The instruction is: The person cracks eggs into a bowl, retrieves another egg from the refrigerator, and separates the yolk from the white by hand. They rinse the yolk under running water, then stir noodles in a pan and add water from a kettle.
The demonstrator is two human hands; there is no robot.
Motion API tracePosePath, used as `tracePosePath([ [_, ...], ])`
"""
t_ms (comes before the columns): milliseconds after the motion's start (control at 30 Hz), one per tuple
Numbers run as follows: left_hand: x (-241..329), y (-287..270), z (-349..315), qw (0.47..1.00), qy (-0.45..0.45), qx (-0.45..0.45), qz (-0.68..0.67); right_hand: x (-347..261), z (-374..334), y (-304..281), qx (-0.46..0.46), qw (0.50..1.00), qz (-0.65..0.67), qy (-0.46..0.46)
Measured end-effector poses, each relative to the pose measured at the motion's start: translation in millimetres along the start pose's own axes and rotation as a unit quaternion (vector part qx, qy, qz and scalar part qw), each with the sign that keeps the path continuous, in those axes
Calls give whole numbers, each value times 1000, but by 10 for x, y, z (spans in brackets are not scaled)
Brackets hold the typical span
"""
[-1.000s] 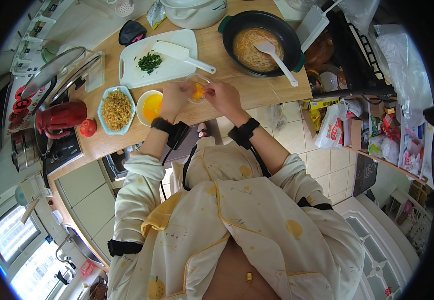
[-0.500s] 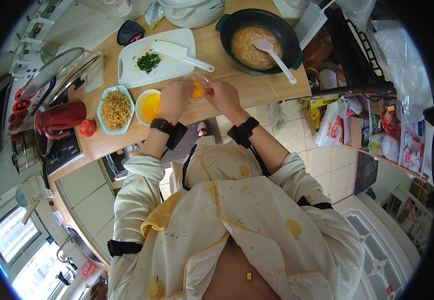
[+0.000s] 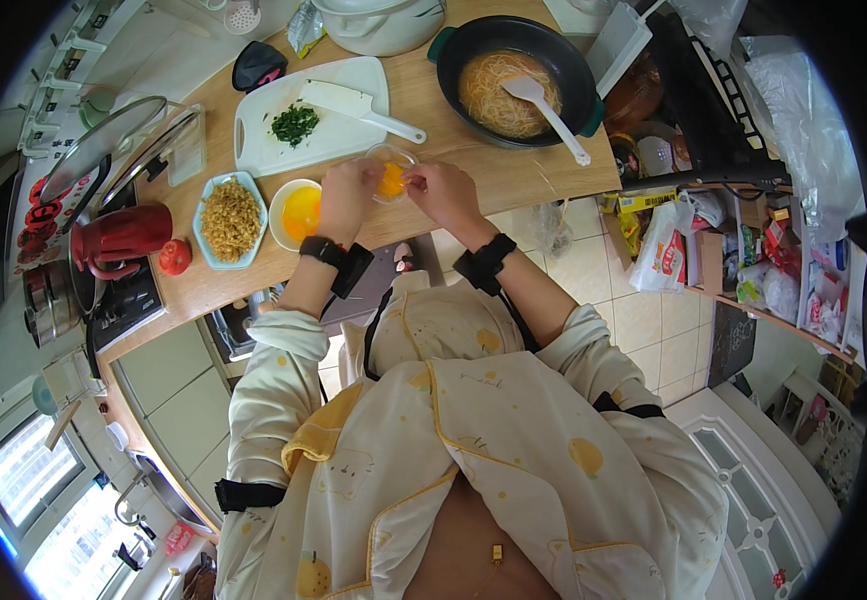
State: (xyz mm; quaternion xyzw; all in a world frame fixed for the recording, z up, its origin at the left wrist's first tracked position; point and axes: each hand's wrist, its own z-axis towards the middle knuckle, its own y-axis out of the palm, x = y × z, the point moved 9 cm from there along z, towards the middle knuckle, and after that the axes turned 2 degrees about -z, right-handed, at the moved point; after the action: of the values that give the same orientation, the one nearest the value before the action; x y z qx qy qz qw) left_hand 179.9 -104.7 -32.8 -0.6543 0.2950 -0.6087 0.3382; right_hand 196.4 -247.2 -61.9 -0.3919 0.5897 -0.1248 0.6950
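Note:
A small clear round cup (image 3: 386, 154) with orange-yellow contents is between my hands at the table's near edge. My left hand (image 3: 352, 203) is closed at its left side, the fingertips partly hidden behind the knuckles. At its right side my right hand (image 3: 442, 194) pinches with thumb and fingers at the rim. Beside my left wrist stands a white bowl (image 3: 280, 228) of yellow liquid that looks like egg. To its left is a pale blue hexagonal dish (image 3: 201, 232) of brown crumbly food (image 3: 232, 219).
A white cutting board (image 3: 254, 140) carries chopped greens (image 3: 295, 124) and a white cleaver (image 3: 339, 100). At the right, a black pan (image 3: 459, 60) holds noodles in broth and a white spatula (image 3: 552, 118). A tomato (image 3: 175, 257), red kettle (image 3: 124, 240) and glass lids (image 3: 104, 140) are at left.

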Motion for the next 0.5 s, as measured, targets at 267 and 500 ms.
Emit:
tracePosePath([
  [267,22,-20,19,1000,8,7,-28,-1,7,-5,-3,1000,6,-3],
  [500,63,-33,25,1000,8,-6,-15,15,15,-1,-4,1000,11,0],
])
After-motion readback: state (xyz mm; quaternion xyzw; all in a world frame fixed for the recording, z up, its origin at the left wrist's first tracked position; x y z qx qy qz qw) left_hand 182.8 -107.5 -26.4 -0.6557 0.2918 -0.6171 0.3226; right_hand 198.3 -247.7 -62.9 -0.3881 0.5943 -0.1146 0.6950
